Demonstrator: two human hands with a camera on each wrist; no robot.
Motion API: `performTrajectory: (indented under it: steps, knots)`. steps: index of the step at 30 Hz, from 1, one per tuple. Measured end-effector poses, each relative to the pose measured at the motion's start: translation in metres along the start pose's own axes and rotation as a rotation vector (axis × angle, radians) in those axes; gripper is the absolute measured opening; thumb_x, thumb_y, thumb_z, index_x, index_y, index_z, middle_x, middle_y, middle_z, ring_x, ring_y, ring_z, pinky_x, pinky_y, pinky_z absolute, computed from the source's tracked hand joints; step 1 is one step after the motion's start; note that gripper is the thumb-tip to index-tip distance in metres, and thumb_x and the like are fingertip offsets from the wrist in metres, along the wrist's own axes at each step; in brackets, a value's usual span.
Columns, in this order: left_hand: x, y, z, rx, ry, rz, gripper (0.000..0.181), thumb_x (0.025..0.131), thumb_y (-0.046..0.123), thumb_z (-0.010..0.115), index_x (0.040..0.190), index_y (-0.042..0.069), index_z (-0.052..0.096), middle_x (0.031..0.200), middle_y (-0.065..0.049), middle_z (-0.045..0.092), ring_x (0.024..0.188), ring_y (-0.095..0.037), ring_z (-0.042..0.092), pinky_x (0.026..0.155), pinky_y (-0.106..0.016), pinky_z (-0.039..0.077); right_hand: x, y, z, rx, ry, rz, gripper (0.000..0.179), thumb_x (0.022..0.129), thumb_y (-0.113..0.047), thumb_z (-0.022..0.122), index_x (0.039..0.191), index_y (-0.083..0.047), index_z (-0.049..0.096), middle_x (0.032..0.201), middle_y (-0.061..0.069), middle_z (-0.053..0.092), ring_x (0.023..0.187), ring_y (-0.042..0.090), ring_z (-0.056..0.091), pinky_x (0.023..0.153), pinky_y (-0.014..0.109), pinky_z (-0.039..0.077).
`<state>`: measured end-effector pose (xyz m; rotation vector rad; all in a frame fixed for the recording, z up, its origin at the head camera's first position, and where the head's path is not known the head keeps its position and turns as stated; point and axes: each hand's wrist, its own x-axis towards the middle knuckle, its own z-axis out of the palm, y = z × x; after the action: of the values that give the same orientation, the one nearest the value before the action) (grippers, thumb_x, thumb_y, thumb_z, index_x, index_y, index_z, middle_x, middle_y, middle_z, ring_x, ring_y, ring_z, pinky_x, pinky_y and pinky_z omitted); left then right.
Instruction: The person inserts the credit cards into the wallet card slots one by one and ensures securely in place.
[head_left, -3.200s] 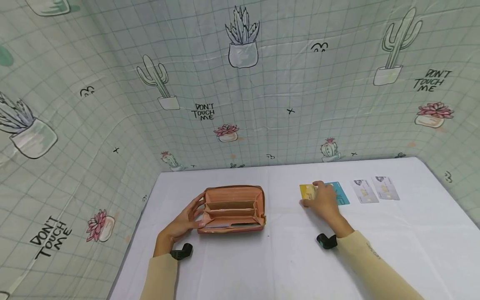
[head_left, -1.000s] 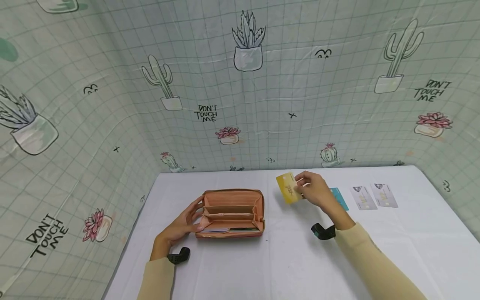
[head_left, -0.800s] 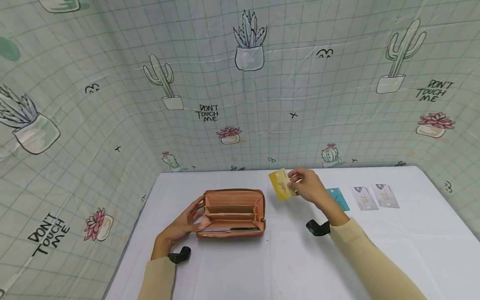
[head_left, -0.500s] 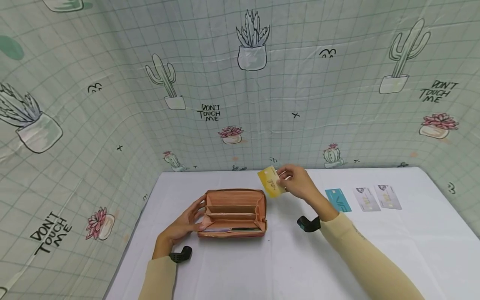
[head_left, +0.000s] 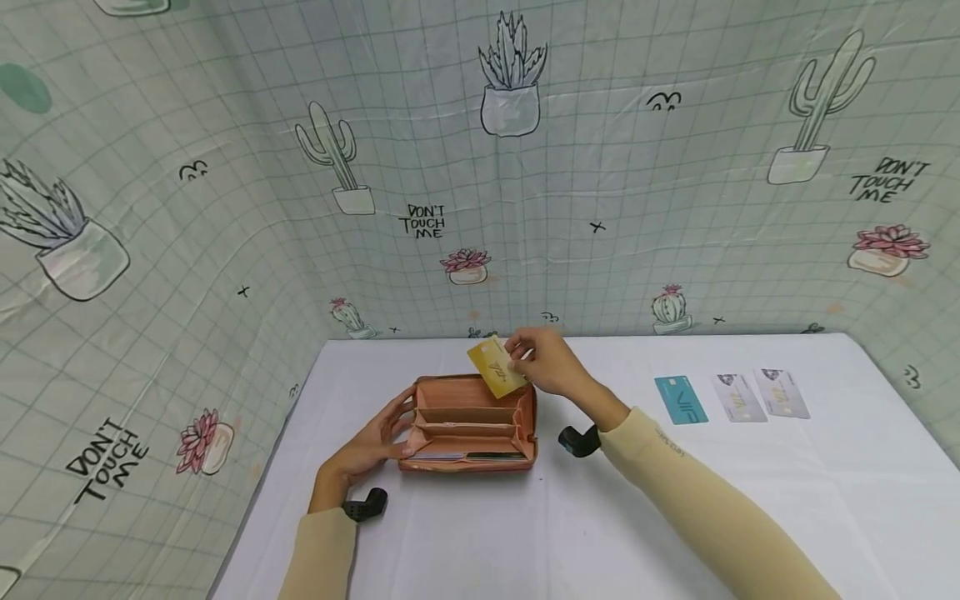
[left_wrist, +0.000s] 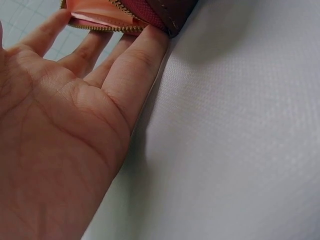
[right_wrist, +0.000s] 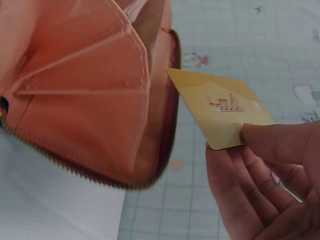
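Observation:
An orange-pink zip-around wallet (head_left: 446, 388) lies unzipped and spread on the white table, its compartments facing up. My left hand (head_left: 366, 446) holds it by the left side, thumb at the front corner and fingers along the back edge; the left wrist view shows the fingertips at the brass zip (left_wrist: 100, 28). Between thumb and fingers, my right hand (head_left: 551, 362) pinches a yellow VIP card (head_left: 493, 367). The card is raised and tilted, overlapping the wallet's back right part in the head view. In the right wrist view the card (right_wrist: 215, 102) is beside the wallet's zipped edge, apart from it.
To the right on the table (head_left: 600, 517) lie a teal VIP card (head_left: 681, 400) and two silver cards, one (head_left: 739, 398) left of the other (head_left: 782, 393). Cards (head_left: 495, 456) show in the wallet's front slot. A cactus-print cloth (head_left: 585, 167) hangs behind and at the sides.
My right hand has picked the yellow card up from beside the teal one and carried it left to the wallet's back right. My left hand stays on the wallet.

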<state>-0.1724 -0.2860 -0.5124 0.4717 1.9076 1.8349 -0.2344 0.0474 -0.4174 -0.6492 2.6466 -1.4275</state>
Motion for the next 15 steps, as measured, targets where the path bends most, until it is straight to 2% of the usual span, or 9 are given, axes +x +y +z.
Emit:
performTrajectory:
  steps: [7,15]
  knots:
    - [0.000,0.004,0.002,0.015,0.011,-0.010,0.090,0.082,0.002,0.068,0.149,0.030,0.015,0.152,-0.007,0.015,0.137,-0.030,0.018,0.105,-0.050,0.021,0.013,-0.007,0.019,-0.043,0.007,-0.052,0.013,0.084,-0.005,0.067,0.097,-0.008,0.066,0.087,0.002,0.062,0.078,0.014,0.059,0.062,0.027,0.049]
    - [-0.001,0.004,0.001,0.022,0.018,-0.004,0.090,0.083,0.002,0.068,0.150,0.029,0.015,0.152,-0.009,0.016,0.136,-0.031,0.020,0.106,-0.050,0.020,0.022,-0.010,0.033,-0.031,0.007,-0.116,0.012,0.083,-0.004,0.068,0.095,-0.008,0.065,0.085,0.000,0.062,0.075,0.013,0.058,0.064,0.027,0.049]
